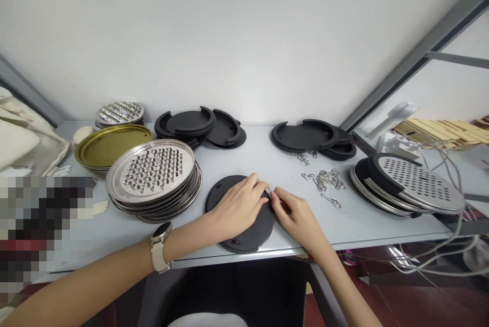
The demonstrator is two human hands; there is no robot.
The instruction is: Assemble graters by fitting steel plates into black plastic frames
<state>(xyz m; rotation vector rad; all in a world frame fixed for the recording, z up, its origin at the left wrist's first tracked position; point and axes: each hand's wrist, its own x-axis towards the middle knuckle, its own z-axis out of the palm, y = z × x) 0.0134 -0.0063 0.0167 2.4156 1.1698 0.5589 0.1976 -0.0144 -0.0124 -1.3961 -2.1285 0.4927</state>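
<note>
A black round plate [250, 239] with small slots near its rim lies flat by the table's front edge. My left hand [240, 205] rests across it, with thumb and fingers pinched together at its right rim. Close against those fingertips, my right hand [292, 212] is closed in a pinch. Between the two hands shows a bit of a small metal wire clip [268, 192]; the fingers cover most of it. Several loose wire clips [328, 179] lie in a small heap right of my hands.
Left of the plate stands a stack of round metal graters [153, 174], with gold-coloured lids [114, 146] behind. Black rimmed bases [191, 123] and more black bases [305, 136] lie along the wall. Graters with black holders [416, 184] sit at right, near white cables [454, 225].
</note>
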